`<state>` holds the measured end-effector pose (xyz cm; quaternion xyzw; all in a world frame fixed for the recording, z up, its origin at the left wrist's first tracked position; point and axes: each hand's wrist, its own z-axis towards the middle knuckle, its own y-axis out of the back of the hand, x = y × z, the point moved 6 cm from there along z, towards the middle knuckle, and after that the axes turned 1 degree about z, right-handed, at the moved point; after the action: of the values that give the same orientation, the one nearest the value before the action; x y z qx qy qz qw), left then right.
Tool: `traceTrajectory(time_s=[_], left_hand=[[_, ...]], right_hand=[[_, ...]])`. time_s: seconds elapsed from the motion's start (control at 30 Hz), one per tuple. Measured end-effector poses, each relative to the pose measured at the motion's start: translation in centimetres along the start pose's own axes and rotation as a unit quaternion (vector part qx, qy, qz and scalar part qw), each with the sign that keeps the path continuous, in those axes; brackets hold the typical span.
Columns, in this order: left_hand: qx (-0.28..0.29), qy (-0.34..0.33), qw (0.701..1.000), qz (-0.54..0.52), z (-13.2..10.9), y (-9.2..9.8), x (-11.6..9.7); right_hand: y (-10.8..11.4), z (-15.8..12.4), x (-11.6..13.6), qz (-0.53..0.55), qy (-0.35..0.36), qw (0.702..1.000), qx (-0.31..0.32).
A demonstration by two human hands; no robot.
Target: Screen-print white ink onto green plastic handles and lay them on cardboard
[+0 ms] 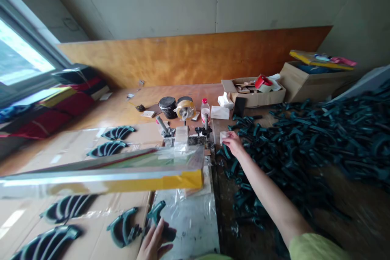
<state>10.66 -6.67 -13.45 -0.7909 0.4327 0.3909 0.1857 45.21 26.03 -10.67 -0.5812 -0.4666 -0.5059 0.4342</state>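
Left hand (154, 240) grips a half-hidden green piece (156, 211) before the frame (179, 181), right hand (234, 144) an indistinct wad (223, 135) to its right.

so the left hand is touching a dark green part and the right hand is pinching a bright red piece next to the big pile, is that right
Not quite: the piece is white, not bright red. The head view shows the right hand pinching a small white piece next to the big pile, while the left hand is touching a dark green part.
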Motion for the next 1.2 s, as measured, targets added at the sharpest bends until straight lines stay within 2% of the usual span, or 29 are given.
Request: traceTrajectory(time_s=[0.13, 0.23, 0.33, 0.47, 0.57, 0.67, 0.73, 0.8, 0.87, 0.97, 1.07, 1.2], left_hand=[[0.033, -0.029, 0.999, 0.022, -2.3, -1.7, -2.1], [0.086, -0.059, 0.993, 0.053, -4.5, -2.7, -4.1], [0.143, -0.087, 0.984, 0.069, -6.5, -3.2, -5.9], [0.187, -0.118, 0.972, 0.075, -8.2, -3.0, -7.3], [0.202, -0.125, 0.969, 0.069, -8.6, -2.7, -7.5], [0.222, -0.122, 0.965, 0.067, -8.4, -2.6, -7.4], [0.236, -0.121, 0.962, 0.064, -8.2, -2.6, -7.3], [0.25, -0.131, 0.958, 0.059, -8.1, -2.7, -7.3], [0.257, -0.145, 0.954, 0.053, -7.9, -2.9, -7.4], [0.248, -0.16, 0.954, 0.053, -7.4, -2.9, -7.1], [0.229, -0.177, 0.954, 0.075, -6.8, -3.0, -6.7], [0.223, -0.2, 0.95, 0.088, -6.6, -3.1, -6.8]], right_hand=[[1.3, -7.9, 1.8, 0.191, -0.035, 0.98, 0.043], [0.4, -13.2, 3.2, 0.222, -0.036, 0.971, 0.075], [-1.4, -17.0, 4.2, 0.223, -0.037, 0.971, 0.082], [-4.0, -19.8, 5.2, 0.183, -0.032, 0.976, 0.111], [-5.3, -20.9, 6.3, 0.16, -0.002, 0.981, 0.108], [-6.3, -22.4, 7.7, 0.1, 0.073, 0.989, 0.079], [-7.2, -24.1, 8.9, 0.023, 0.147, 0.987, 0.058], [-8.5, -26.2, 10.2, -0.063, 0.233, 0.969, 0.049], [-10.1, -28.5, 11.3, -0.125, 0.318, 0.938, 0.055], [-12.6, -31.4, 12.4, -0.157, 0.403, 0.897, 0.088], [-14.6, -32.8, 12.2, -0.162, 0.413, 0.888, 0.123], [-15.8, -32.6, 11.0, -0.163, 0.366, 0.906, 0.136]])
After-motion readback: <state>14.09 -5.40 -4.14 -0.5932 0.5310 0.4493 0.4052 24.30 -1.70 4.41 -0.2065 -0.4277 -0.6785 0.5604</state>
